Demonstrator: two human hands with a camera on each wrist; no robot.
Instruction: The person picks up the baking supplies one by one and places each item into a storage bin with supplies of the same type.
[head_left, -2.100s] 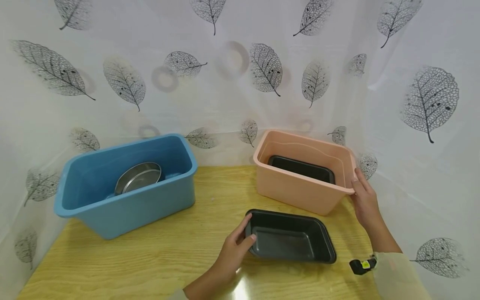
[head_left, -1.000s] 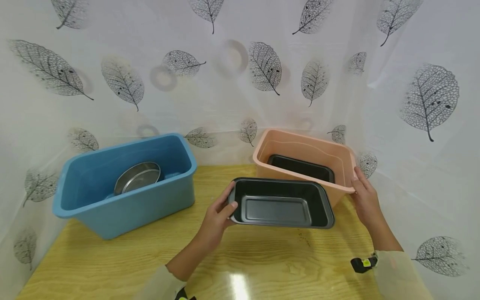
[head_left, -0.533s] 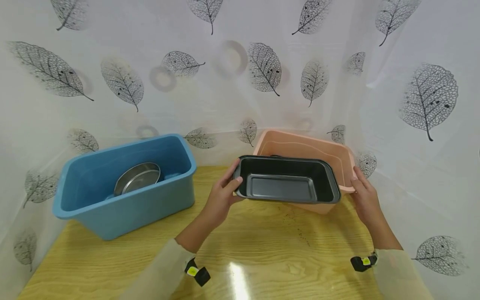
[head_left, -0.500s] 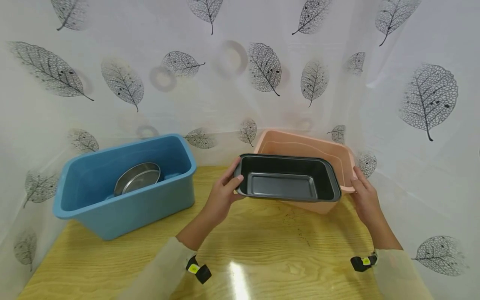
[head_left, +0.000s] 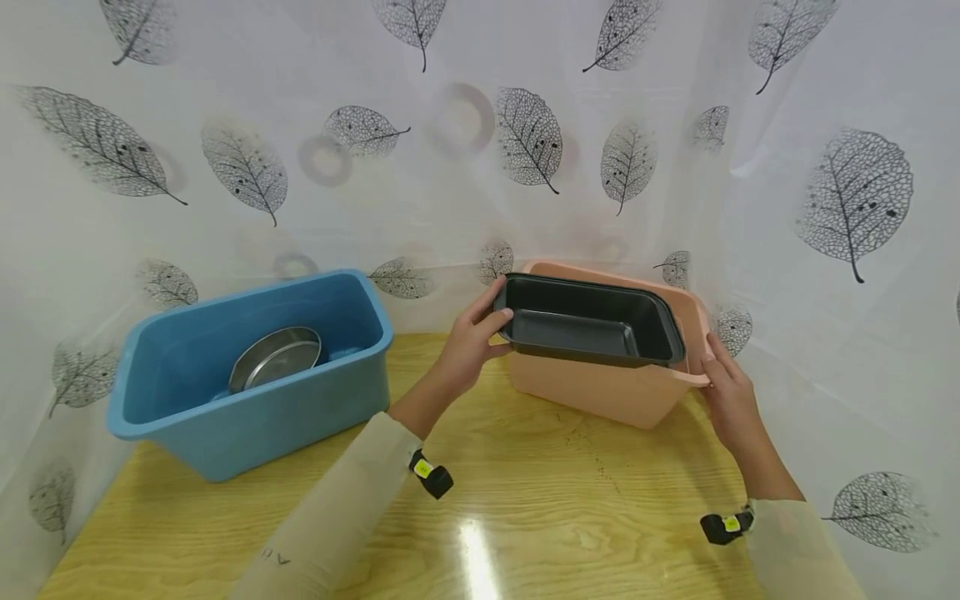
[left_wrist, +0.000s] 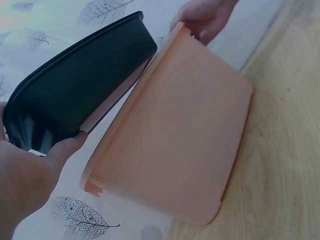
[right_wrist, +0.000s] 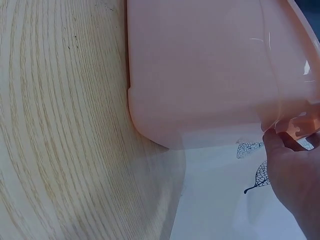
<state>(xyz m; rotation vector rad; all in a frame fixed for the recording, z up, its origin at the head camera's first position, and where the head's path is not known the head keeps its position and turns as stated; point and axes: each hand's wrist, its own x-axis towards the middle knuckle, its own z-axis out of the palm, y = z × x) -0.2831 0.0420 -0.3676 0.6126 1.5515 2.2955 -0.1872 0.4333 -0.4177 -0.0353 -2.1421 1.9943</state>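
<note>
My left hand (head_left: 472, 343) grips the short left end of a black loaf pan (head_left: 577, 329), thumb inside the rim and fingers beneath. The loaf pan is held over the opening of a peach plastic bin (head_left: 592, 387), its open top tilted toward me. In the left wrist view the pan's dark outside (left_wrist: 85, 85) shows just above the bin's rim. My right hand (head_left: 729, 400) holds the bin's right end by the rim; in the right wrist view its fingers (right_wrist: 272, 142) curl at the rim. The pan hides most of the bin's inside.
A blue plastic bin (head_left: 285, 421) stands at the left with a round metal pan (head_left: 277, 354) in it. Both bins rest on a wood-grain table (head_left: 540, 508). A white leaf-print curtain (head_left: 450, 200) hangs close behind and at the sides.
My left hand has lifted the loaf pan from the table, carrying it away from me to above the peach bin. That bin's inner dark pan is now hidden. The right hand stays put.
</note>
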